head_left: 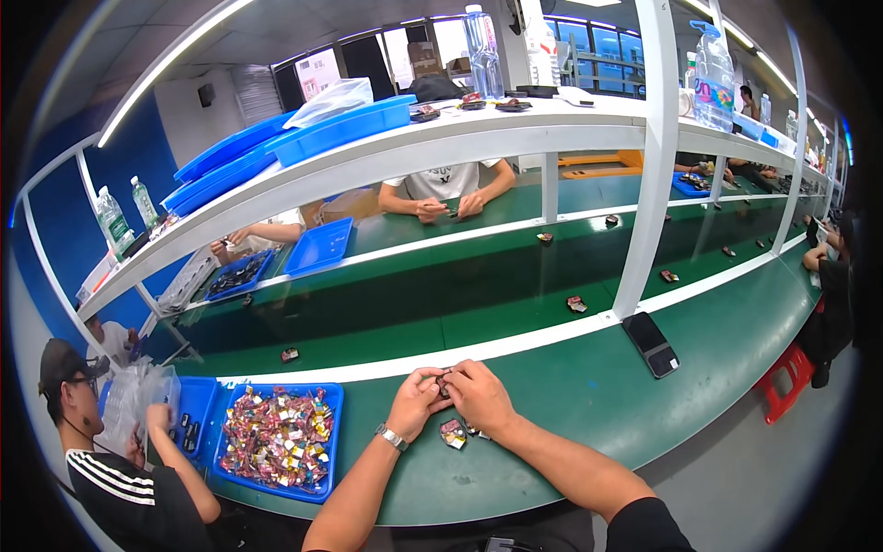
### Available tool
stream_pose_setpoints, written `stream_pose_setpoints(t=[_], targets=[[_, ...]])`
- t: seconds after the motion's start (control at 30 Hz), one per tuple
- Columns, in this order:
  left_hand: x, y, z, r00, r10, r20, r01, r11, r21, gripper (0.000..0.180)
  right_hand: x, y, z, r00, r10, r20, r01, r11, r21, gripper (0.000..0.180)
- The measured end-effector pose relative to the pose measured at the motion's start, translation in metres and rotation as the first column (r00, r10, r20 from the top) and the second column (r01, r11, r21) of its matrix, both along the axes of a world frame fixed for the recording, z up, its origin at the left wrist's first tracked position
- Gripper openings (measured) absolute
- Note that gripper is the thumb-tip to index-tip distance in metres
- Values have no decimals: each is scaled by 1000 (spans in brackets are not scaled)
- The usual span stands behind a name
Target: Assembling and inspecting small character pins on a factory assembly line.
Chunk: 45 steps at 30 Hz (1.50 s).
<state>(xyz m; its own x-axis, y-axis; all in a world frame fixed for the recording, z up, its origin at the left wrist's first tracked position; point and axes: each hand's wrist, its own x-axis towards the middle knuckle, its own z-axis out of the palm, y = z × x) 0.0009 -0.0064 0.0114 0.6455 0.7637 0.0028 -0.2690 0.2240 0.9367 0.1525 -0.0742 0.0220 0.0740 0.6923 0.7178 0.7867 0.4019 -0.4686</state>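
Both hands meet over the green bench top (543, 414). My left hand (416, 405), with a metal-banded watch (391, 437) on the wrist, is closed on a small dark part (445, 385). The fingers of my right hand (480, 397) pinch the same part from the other side. Fingers cover most of it, so its kind cannot be made out. Just below the hands lies a small part with red, yellow and white patches (452, 434); another, partly hidden by my right hand, is beside it. To the left stands a blue tray (338, 432) heaped with similar small parts.
A black phone (651, 345) lies right of my hands, by a white shelf post (639, 184). Small parts, including one (577, 304), sit spaced along the conveyor belt beyond the white rail. At left a person in black (138, 478) works close by; others sit across the belt.
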Motion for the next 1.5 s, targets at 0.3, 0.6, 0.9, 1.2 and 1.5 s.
stream_pose_setpoints(t=[0.3,0.6,0.9,1.2,1.5], targets=[[5,-3,0,990,102,-96,-99,994,37,19,-2,0,0,1000,-6,-11,7,1000,19,13],[10,-5,-9,959,243,-147,-216,961,175,15,9,5,-6,834,46,-550,-223,940,-259,19],[12,-7,-12,963,241,-123,-191,926,326,19,9,3,-2,827,-14,-562,-174,944,-281,19],[3,4,-13,943,331,-43,-286,867,409,26,33,37,-13,764,-137,-630,-154,910,-384,24],[4,10,-8,802,546,-241,-262,685,679,10,129,117,-16,792,-527,-308,350,805,-479,31]])
